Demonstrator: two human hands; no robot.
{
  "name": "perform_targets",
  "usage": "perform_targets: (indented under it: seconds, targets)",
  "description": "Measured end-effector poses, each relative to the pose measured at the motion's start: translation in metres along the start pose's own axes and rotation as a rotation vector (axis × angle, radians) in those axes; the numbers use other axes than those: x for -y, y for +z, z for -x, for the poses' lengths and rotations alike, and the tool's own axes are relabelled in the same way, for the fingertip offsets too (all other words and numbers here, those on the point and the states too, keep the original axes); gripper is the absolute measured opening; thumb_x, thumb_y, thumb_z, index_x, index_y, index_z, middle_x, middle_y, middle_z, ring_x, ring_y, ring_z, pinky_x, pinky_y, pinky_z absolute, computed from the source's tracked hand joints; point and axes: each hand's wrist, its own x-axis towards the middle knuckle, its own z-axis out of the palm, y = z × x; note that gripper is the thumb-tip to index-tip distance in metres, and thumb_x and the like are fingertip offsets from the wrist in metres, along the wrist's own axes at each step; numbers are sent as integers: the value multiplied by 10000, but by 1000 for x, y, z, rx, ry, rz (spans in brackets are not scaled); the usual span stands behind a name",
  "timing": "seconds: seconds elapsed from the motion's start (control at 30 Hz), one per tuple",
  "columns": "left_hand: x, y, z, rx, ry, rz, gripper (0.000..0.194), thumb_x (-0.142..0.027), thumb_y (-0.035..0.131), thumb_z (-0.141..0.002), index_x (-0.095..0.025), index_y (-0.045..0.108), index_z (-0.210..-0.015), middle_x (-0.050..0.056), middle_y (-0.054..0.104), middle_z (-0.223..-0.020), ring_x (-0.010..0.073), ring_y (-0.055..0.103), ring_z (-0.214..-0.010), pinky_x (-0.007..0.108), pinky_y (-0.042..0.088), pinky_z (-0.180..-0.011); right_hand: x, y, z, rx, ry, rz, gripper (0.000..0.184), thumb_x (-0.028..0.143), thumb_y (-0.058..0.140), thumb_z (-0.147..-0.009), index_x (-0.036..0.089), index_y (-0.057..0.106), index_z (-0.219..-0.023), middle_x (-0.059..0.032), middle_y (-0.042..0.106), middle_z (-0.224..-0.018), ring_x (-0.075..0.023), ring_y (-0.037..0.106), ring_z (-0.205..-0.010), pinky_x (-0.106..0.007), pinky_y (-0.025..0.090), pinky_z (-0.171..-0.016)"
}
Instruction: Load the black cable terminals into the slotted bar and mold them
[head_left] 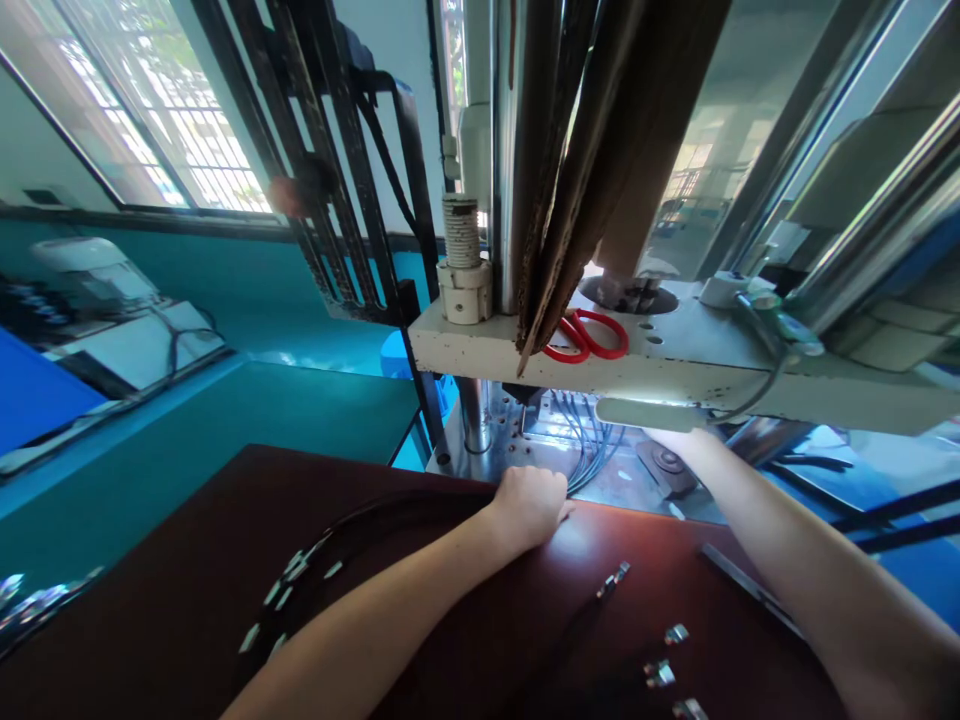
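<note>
My left hand [531,505] is closed in a fist at the front edge of the machine's metal bed. A bundle of thin dark cables [592,465] fans out over the bed just beyond it, and black cables [375,515] with pale tags run back from it to the left. The fist looks wrapped round this bundle; the palm side is hidden. Under the machine's upper plate reaches my right hand [675,441], behind a pale light bar [652,413]. Its fingers are out of sight, near a dark metal block [669,468] on the bed.
Red-handled scissors [596,335] lie on the upper plate [487,350], beside hanging cardboard. Several metal connectors [660,673] and a thin metal bar [750,590] rest on the brown tabletop [225,560]. A steel guide post [475,415] stands left of the cables.
</note>
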Motion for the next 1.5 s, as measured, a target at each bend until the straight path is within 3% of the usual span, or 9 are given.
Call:
perform_targets:
  seconds: [0.1, 0.23, 0.3, 0.47, 0.7, 0.87, 1.0, 1.17, 1.5]
  targets:
    - [2, -6, -10, -107, 47, -13, 464, -568, 425, -809, -142, 607, -849, 106, 627, -894, 278, 592, -876, 396, 487, -719, 16, 4, 20, 17, -149, 77, 315, 22, 414, -765, 95, 641, -970, -135, 654, -917, -209, 572, -887, -307, 399, -809]
    - [9, -10, -43, -392, 160, 16, 411, -483, 428, -846, -153, 571, -1045, 91, 586, -1095, 233, 526, -1029, 348, 426, -862, 36, 13, 42, 11, -287, 161, 377, 88, 410, -803, 61, 567, -1146, -165, 615, -1059, -235, 555, -968, -330, 384, -876]
    - [16, -6, -61, -446, 236, -4, 412, -449, 417, -862, -156, 540, -1124, 83, 552, -1190, 221, 482, -1109, 344, 377, -926, 39, 17, 43, -14, -280, 202, 364, 125, 366, -848, 33, 563, -1141, -191, 608, -1060, -259, 560, -963, -363, 388, -877]
    - [43, 7, -82, -384, 336, -135, 440, -444, 415, -866, -200, 467, -1229, 57, 463, -1326, 205, 388, -1225, 393, 262, -1022, 27, 18, 38, -23, -275, 268, 308, 87, 355, -848, 69, 630, -986, -158, 648, -935, -265, 595, -891, -358, 429, -801]
    - [60, 15, -75, -370, 352, -207, 510, -423, 457, -834, -194, 406, -1288, 71, 375, -1392, 213, 313, -1282, 406, 233, -1048, 17, 16, 41, -18, -305, 289, 308, 139, 386, -881, 114, 567, -1129, -122, 638, -1033, -239, 587, -927, -351, 405, -834]
    - [41, -4, -79, -394, 366, -166, 358, -223, 419, -826, -162, 518, -1165, 76, 488, -1293, 202, 411, -1205, 383, 262, -1035, 23, 20, 42, -12, -284, 299, 283, 140, 373, -882, 88, 591, -1055, -142, 634, -998, -252, 583, -917, -348, 404, -814]
    - [19, -14, -91, -458, 505, -78, 385, -405, 386, -875, -167, 533, -1140, 71, 514, -1263, 211, 403, -1215, 346, 308, -1014, 27, 18, 42, 8, -279, 293, 307, 134, 388, -860, 69, 552, -1112, -151, 619, -1035, -268, 563, -967, -356, 398, -831]
    - [14, -1, -104, -458, 489, -22, 493, -469, 386, -873, -151, 444, -1246, 91, 504, -1273, 218, 420, -1206, 369, 301, -1028, 27, 12, 39, 60, -288, 278, 284, 124, 400, -832, 88, 576, -1052, -146, 636, -999, -252, 584, -929, -331, 418, -793]
    - [1, 16, -116, -558, 371, 12, 551, -543, 372, -844, -189, 453, -1258, 55, 451, -1333, 230, 432, -1172, 391, 262, -1062, 24, 12, 34, 43, -293, 240, 326, 106, 424, -771, 74, 587, -1051, -188, 619, -1028, -265, 583, -917, -343, 418, -804]
